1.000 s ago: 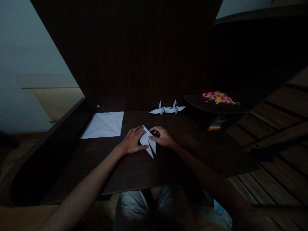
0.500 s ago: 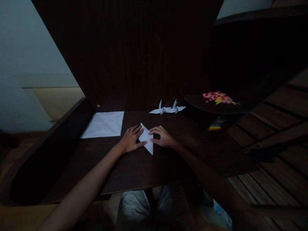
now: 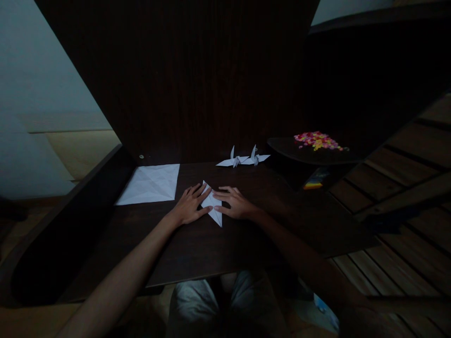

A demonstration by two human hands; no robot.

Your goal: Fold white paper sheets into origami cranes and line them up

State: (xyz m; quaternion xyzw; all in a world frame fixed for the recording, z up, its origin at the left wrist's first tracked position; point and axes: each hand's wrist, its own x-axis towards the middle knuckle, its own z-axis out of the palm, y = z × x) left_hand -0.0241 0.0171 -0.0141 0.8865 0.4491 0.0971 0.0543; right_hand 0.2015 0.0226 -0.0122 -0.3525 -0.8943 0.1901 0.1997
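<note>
From where I stand, the white, diamond-shaped folded paper (image 3: 210,201) lies on the dark-brown wooden desk (image 3: 190,253), under the left hand (image 3: 189,205) and right hand (image 3: 235,203), fingers spread. Probably light, crisp, easily creased; best held by its edges.

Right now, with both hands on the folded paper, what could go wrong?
The left hand and right hand touch the folded paper; uneven pressing might crease it crookedly. The two paper birds stand close together; a bump could topple both. The colourful bits lie heaped on the shelf; a knock might scatter them.
</note>
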